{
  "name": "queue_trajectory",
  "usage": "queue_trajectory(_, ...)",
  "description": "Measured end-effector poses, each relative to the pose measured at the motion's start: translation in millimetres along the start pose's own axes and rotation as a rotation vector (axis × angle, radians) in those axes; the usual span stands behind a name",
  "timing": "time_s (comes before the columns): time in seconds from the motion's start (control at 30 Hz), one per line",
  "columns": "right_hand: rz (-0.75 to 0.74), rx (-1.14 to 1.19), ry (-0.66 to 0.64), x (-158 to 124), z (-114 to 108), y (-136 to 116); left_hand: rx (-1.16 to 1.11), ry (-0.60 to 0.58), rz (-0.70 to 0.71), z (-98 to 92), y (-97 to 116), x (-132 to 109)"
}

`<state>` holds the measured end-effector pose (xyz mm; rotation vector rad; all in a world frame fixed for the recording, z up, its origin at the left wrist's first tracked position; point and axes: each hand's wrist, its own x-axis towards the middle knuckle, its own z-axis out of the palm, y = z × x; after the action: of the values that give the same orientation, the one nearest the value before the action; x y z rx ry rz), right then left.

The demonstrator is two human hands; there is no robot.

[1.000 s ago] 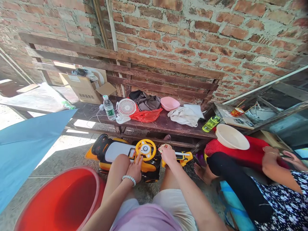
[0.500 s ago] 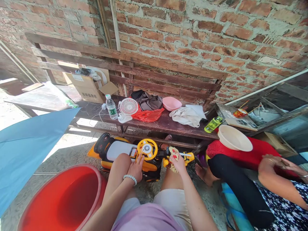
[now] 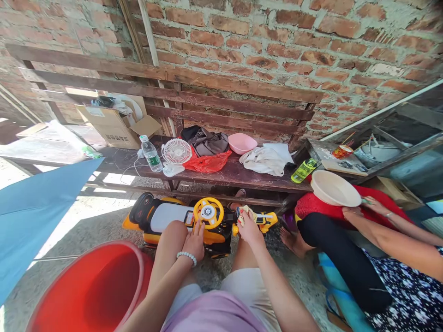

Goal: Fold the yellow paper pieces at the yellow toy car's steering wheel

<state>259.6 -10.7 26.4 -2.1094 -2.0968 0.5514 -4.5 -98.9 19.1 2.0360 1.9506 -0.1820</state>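
Right hand (image 3: 249, 229) has shifted the yellow cloth (image 3: 246, 212) along the toy car (image 3: 166, 217), fingers (image 3: 241, 221) gripping it.

Home's sheltered outdoor porch: unplastered brick wall (image 3: 242, 41), worn wooden bench (image 3: 221, 177) with household odds, child's ride-on toy car (image 3: 162, 219), red plastic basin (image 3: 93, 290), concrete floor (image 3: 69, 221).

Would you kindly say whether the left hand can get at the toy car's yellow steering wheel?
Probably yes: the left hand rests just below the yellow steering wheel, empty, with nothing between them.
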Motion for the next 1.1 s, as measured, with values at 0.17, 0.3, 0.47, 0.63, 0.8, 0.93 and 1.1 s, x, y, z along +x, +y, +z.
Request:
queue_trajectory(0.17, 0.013, -0.100, -0.035, 9.4, -8.7, 20.3, -0.005, -0.015, 0.003, -10.3, -5.4, -3.6)
queue_trajectory(0.3, 0.171, -0.127, -0.002, 15.0, -29.3, 72.2, 0.011, -0.004, 0.000, -8.7, -7.7, -3.0)
queue_trajectory(0.47, 0.283, -0.116, -0.005, 20.5, -34.8, 83.2, 0.024, -0.011, 0.003, -3.0, -3.4, 1.2)
queue_trajectory(0.63, 0.148, -0.079, 0.010, 4.2, -9.8, 30.7, -0.008, 0.007, -0.010, -1.1, 0.3, 3.4)
queue_trajectory(0.8, -0.008, 0.002, -0.016, -10.8, 7.7, 1.8, -0.032, -0.005, 0.001, -5.8, -0.7, 1.7)
queue_trajectory(0.93, -0.050, -0.052, -0.027, -5.9, 3.8, 23.1, -0.039, -0.024, -0.003, -9.7, -4.7, 0.3)
queue_trajectory(1.1, 0.141, -0.084, 0.036, 5.7, -11.7, 66.4, -0.009, -0.028, 0.005, -9.7, -7.8, -1.4)
